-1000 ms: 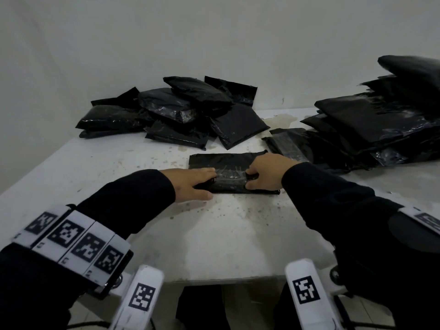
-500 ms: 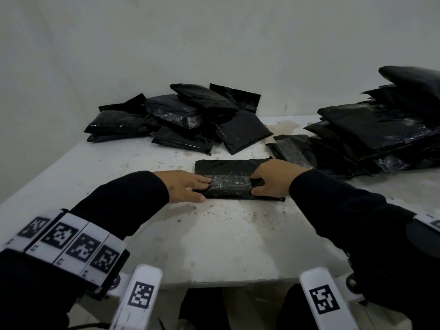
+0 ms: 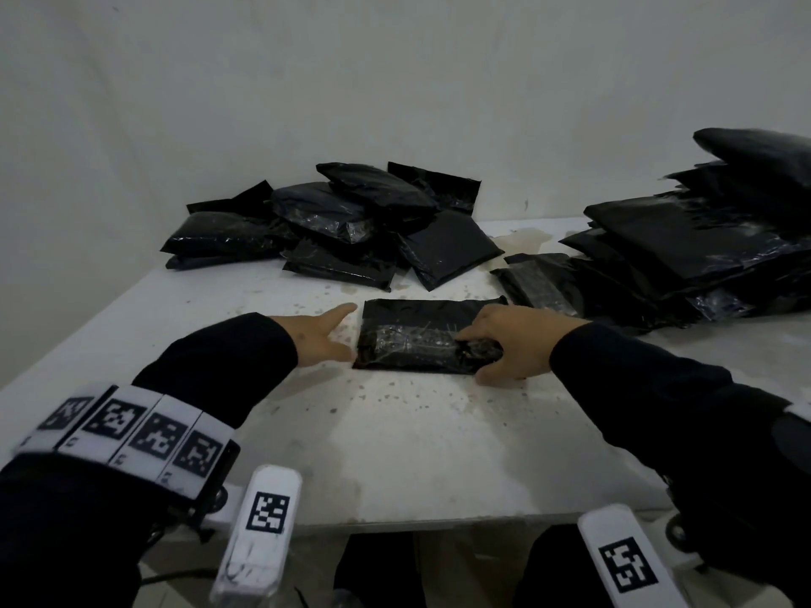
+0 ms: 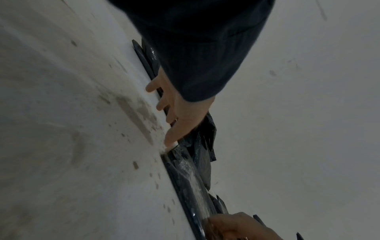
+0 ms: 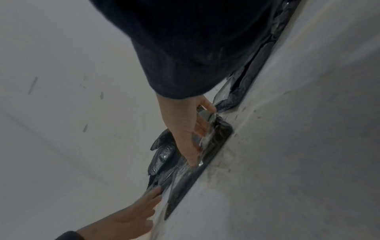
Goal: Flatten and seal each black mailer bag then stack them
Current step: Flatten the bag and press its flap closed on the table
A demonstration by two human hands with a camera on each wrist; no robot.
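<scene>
Sealing step on a single black mailer bag [image 3: 428, 333], which lies flat near the middle of the white speckled surface [image 3: 395, 454]. The right hand [image 3: 504, 344] rests on the bag's right end, fingers [image 5: 192, 146] curved down onto a glossy, wrinkled strip of clear film that runs along the near half of the bag, thumb at the near edge; it presses rather than grips. The left hand [image 3: 322, 337] lies open just beside the bag's left edge, fingers straight, holding nothing; whether its fingertips touch the plastic cannot be told.

The bag is a thin rectangular pouch of matte black film, folded over, with creases catching the light. Judged from this, the flap appears closed, and the next move calls for a firm sweep along the strip to bond it, then a lift onto a pile.

A loose heap of puffy black bags [image 3: 342, 230] lies at the far side; a flatter stack of bags [image 3: 693, 252] rises at the right, a likely destination. Thin film of this kind probably slides and traps air.
</scene>
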